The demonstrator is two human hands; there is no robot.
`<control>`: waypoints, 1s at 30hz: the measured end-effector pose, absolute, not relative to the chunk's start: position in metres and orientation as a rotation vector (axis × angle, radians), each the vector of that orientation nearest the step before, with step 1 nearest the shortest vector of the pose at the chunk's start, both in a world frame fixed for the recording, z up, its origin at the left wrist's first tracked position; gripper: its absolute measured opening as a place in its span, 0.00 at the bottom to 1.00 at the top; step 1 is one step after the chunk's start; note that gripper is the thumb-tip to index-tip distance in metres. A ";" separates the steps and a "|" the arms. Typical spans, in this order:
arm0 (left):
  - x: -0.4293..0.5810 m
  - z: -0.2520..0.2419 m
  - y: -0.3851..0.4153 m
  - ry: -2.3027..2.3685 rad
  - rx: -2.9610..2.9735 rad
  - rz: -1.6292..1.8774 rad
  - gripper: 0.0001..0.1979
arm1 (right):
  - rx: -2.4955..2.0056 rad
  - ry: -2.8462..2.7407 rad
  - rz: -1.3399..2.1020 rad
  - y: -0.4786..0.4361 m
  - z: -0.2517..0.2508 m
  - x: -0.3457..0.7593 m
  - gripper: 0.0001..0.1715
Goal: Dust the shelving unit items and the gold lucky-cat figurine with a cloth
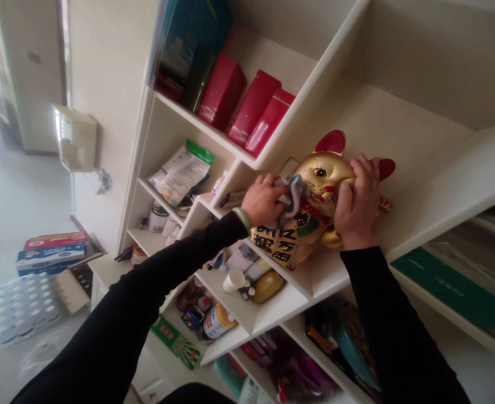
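A gold lucky cat figurine (321, 171) with red ears and black lettering sits on a white shelf (335, 278), tilted in my view. My left hand (266, 201) is closed on a crumpled grey-blue cloth (292, 199), which presses against the cat's cheek and side. A pale green bangle and a ring show on that arm and hand. My right hand (359, 205) grips the other side of the cat's head, thumb by its mouth and fingers near the ear. Both hands partly cover the figurine.
Red boxes (222, 92) fill a compartment above left. A plastic packet (182, 171), a white cup (233, 280) and a yellow-labelled bottle (218, 321) stand on neighbouring shelves. Bottled-water packs (26, 306) and boxes (51, 255) lie on the floor at left. A green box (445, 286) is at right.
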State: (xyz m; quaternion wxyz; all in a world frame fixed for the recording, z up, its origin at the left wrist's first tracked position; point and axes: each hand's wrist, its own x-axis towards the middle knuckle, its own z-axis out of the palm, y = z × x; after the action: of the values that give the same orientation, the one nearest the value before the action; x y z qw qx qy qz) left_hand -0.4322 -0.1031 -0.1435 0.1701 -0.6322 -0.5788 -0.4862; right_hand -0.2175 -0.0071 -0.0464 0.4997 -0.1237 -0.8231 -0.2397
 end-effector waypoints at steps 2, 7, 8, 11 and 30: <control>-0.439 -0.143 -0.095 -1.706 -1.757 -1.443 0.26 | -0.308 -1.997 -0.584 -0.007 -0.046 -0.217 0.34; -0.450 -0.138 -0.079 -1.703 -1.794 -1.766 0.19 | -0.277 -1.974 -0.623 -0.001 -0.046 -0.215 0.34; -0.449 -0.135 -0.077 -1.653 -1.801 -1.860 0.18 | -0.271 -1.976 -0.632 0.000 -0.046 -0.215 0.34; -0.442 -0.115 -0.071 -1.473 -1.776 -2.038 0.19 | -0.283 -2.005 -0.631 0.000 -0.046 -0.214 0.34; -0.428 -0.059 -0.062 -1.501 -1.943 -1.905 0.24 | -0.326 -1.989 -0.653 -0.006 -0.047 -0.216 0.36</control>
State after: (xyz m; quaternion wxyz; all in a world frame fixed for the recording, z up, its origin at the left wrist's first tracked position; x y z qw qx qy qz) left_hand -0.4284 -0.0617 -0.0585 0.0169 -0.6250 -0.4831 -0.6130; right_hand -0.2162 -0.0061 -0.0473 0.4895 -0.1341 -0.8186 -0.2688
